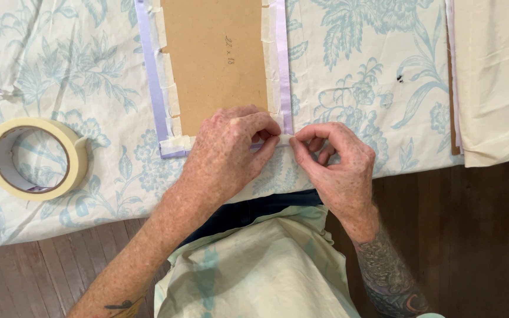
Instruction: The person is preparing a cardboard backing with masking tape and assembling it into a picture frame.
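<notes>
A brown board (216,59) lies on a floral cloth, with lilac fabric (150,76) folded over its edges and held by pieces of cream masking tape (172,100). My left hand (228,150) presses down on the board's near right corner, fingers curled over the tape there. My right hand (334,162) pinches the end of a tape strip (284,139) at that same corner, thumb and forefinger together. Both hands touch at the corner, which they largely hide.
A roll of cream masking tape (33,158) lies on the floral cloth (372,88) at the left. A second cloth-covered board (496,82) sits at the right edge. Dark wooden floor (472,235) shows beyond the cloth's near edge.
</notes>
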